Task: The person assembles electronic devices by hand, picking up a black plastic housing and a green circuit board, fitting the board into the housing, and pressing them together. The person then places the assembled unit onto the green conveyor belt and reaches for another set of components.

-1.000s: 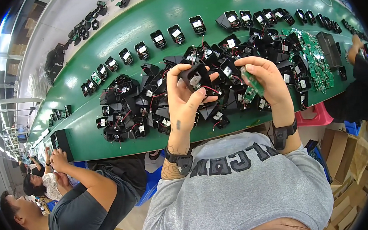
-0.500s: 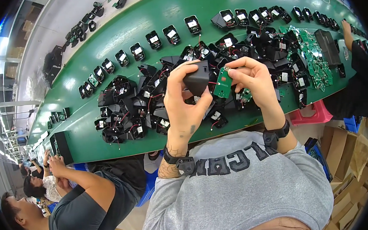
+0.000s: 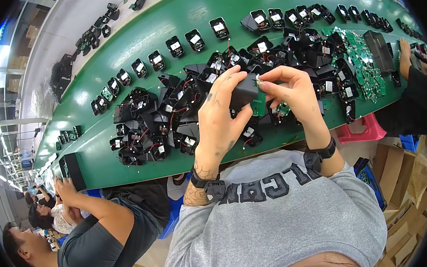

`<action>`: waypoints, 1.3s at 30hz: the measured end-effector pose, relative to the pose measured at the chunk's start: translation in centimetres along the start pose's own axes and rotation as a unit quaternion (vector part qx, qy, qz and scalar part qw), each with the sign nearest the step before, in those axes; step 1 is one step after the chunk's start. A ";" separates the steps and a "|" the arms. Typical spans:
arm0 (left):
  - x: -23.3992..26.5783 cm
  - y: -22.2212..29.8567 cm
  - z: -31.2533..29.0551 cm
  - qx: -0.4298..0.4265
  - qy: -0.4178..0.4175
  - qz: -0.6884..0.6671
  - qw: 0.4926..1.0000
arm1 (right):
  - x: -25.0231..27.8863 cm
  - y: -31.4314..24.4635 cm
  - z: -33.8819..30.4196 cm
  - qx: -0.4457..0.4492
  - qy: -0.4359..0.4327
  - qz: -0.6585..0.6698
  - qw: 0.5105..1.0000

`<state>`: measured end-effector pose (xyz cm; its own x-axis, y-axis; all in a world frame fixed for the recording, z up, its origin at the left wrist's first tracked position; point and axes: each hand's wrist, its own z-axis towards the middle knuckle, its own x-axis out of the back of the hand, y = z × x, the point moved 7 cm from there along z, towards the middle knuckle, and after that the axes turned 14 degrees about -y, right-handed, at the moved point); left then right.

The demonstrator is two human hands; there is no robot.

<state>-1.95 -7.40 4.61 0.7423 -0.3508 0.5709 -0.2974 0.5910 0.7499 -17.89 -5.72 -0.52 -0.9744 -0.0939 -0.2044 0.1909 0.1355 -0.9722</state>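
Observation:
My left hand [image 3: 218, 114] is closed round a black plastic housing [image 3: 244, 92], held above the workbench. Between the fingertips of my right hand [image 3: 294, 91] is a green circuit board [image 3: 259, 105], pinched at its upper end. The board stands against the right side of the housing, which partly covers it; whether any of it sits inside the housing I cannot tell. Under both hands lies a heap of black housings [image 3: 188, 141] with red wires and white-labelled parts.
A row of black housings [image 3: 175, 46] runs along the green workbench [image 3: 116, 48]. Loose green circuit boards [image 3: 363, 66] are piled at the right, beside a black bin [image 3: 378, 52]. A co-worker [image 3: 93, 233] sits at my left; another person's arm [image 3: 405, 58] reaches in at far right.
My left hand has turned and brought the housing rightward against the circuit board. My right hand still pinches the board, now partly hidden by the housing.

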 end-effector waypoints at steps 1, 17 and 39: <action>0.0 0.1 0.0 -0.001 -0.001 0.000 1.000 | 0.1 0.0 0.0 -0.001 0.005 -0.006 1.000; -0.9 -2.2 -0.6 0.155 -0.017 -0.105 0.982 | 0.4 -1.8 -1.6 0.132 0.099 -0.031 0.986; -4.3 -2.4 -1.2 0.148 -0.039 -0.560 0.814 | -3.0 -4.2 -5.5 0.451 0.010 -0.444 0.774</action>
<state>-3.72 -6.47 -0.04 0.6099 -0.6021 -0.5153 0.3996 -0.3279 0.8561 -16.38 -0.57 4.80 -0.7693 0.2608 0.5833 -0.5580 -0.7188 -0.4146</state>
